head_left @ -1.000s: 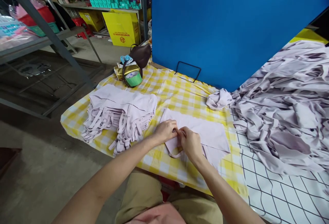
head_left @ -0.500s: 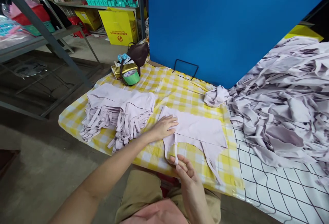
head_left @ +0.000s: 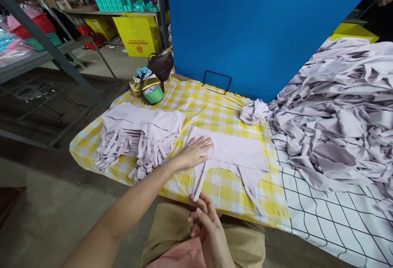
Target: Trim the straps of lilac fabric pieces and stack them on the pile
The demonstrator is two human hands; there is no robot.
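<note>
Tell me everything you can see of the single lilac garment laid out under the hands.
The lilac garment lies flat on the yellow-checked tablecloth, right of the garment stack. It is thin, smooth-looking fabric: a broad band on the far side, a seam-like line across it, and narrow straps towards the person. The left hand rests flat on its left end; the right hand's fingertips touch the left strap's looped end. The right strap lies untouched.

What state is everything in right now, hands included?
Left hand, flat on the spread garment.
Right hand, loosely open, fingertips at a strap.
Spread garment, flat, straps toward you.
Garment stack, neatly layered.
Garment heap, loose and tangled.
Checkered cloth, spread, slightly wrinkled.
Dark bag, slumped; open or closed, hard to tell.
</note>
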